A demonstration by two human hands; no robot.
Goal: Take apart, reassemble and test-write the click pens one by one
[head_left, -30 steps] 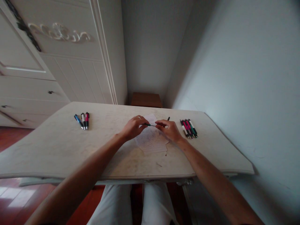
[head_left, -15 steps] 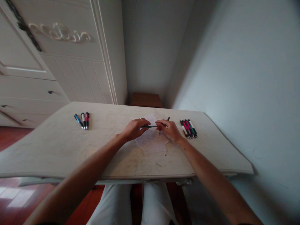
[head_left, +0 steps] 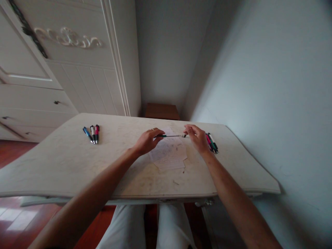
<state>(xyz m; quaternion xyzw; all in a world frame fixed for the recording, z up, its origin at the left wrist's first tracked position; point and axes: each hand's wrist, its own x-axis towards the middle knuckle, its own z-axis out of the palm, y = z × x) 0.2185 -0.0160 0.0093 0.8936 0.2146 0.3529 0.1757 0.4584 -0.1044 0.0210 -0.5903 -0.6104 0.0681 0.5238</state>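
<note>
Left grip pinches a green pen, right grip a small dark piece, above paper with illegible handwriting

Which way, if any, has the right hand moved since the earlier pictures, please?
Yes, the right hand has moved right, closer to the pens beside it.

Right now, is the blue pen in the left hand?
No, the blue pen lies on the table, apart from the left hand.

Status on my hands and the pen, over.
Left hand: holding pen, thin rod exposed. Right hand: holding dark piece. Paper below, other pens either side.
</note>
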